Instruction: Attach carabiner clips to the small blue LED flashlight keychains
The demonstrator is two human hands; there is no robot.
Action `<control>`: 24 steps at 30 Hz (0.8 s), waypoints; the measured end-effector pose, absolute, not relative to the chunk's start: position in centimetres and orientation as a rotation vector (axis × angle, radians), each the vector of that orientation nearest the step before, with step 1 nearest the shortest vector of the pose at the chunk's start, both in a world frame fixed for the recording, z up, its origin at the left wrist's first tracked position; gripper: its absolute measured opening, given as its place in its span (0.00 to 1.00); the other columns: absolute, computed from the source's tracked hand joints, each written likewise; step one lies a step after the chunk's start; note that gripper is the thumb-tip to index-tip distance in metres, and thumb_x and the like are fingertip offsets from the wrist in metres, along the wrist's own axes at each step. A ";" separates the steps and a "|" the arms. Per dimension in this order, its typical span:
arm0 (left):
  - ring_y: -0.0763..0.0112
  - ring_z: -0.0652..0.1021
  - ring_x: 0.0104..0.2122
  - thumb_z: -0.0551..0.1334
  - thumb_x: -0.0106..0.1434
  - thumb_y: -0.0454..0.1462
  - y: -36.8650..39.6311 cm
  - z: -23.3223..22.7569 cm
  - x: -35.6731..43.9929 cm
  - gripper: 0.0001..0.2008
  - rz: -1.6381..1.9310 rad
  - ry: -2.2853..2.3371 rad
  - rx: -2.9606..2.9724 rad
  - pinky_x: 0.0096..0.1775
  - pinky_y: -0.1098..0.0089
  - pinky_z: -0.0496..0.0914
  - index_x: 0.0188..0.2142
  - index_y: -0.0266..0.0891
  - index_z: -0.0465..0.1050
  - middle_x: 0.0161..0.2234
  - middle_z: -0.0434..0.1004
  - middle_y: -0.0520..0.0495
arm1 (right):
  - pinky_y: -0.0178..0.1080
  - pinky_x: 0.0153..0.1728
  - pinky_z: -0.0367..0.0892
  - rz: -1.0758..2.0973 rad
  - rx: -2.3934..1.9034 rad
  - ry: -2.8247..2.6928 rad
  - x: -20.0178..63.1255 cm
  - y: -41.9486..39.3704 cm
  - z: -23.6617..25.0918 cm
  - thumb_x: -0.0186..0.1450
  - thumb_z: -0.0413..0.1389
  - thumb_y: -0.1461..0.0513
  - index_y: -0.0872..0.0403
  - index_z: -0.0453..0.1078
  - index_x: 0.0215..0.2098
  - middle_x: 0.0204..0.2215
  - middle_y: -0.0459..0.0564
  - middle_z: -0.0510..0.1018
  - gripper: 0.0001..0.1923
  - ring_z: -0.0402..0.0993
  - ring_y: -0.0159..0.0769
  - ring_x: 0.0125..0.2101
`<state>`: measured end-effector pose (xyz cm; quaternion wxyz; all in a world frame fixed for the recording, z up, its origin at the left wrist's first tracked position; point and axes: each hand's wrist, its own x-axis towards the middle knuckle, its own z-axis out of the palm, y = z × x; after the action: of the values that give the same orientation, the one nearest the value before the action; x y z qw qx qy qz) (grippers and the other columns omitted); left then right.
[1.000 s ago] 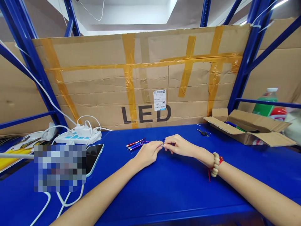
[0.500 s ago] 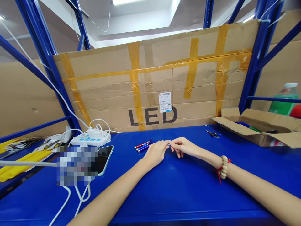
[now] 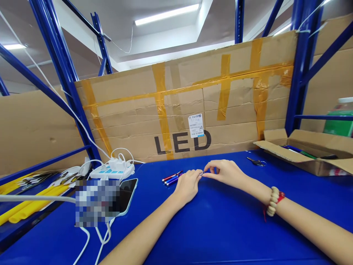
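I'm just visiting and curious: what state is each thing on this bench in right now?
left hand: fingertips pinched on a small blue item
right hand: pinching the same item
pens: lying flat beside the left hand
cardboard box: flaps open
phone: flat, screen dark
power strip: plugs in
keys: lying loose

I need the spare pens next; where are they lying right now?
The pens lie on the blue table in the head view, just left of the left hand, in front of the LED cardboard.
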<state>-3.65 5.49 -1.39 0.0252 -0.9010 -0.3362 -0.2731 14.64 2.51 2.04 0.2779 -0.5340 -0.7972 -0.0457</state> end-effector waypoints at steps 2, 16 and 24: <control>0.67 0.73 0.39 0.46 0.67 0.34 5.6 -1.5 -3.6 0.13 -0.864 -1.073 -2.800 0.40 0.68 0.68 0.46 0.41 0.66 0.40 0.74 0.49 | 0.30 0.24 0.54 -0.175 -1.371 -2.163 14.7 2.4 2.2 0.59 0.55 0.50 0.48 0.72 0.34 0.26 0.42 0.75 0.12 0.69 0.28 0.25; 0.68 0.74 0.40 0.45 0.68 0.37 5.5 -1.2 -3.9 0.15 -0.947 -1.030 -2.926 0.42 0.68 0.68 0.45 0.41 0.67 0.40 0.74 0.49 | 0.30 0.21 0.51 -0.475 -1.110 -2.194 15.4 2.9 1.8 0.61 0.53 0.51 0.47 0.74 0.34 0.32 0.42 0.74 0.13 0.65 0.22 0.20; 0.68 0.73 0.43 0.47 0.67 0.36 5.6 -1.2 -3.9 0.14 -0.994 -0.936 -2.990 0.47 0.67 0.66 0.46 0.39 0.68 0.43 0.74 0.48 | 0.31 0.23 0.52 -0.373 -1.176 -2.223 15.4 2.6 2.3 0.59 0.54 0.49 0.50 0.74 0.30 0.33 0.43 0.74 0.14 0.66 0.24 0.22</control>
<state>-3.91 5.62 -1.21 -0.0724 -0.9072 -0.2841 -0.3016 15.38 2.59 2.30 0.2954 -0.4419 -0.8353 -0.1403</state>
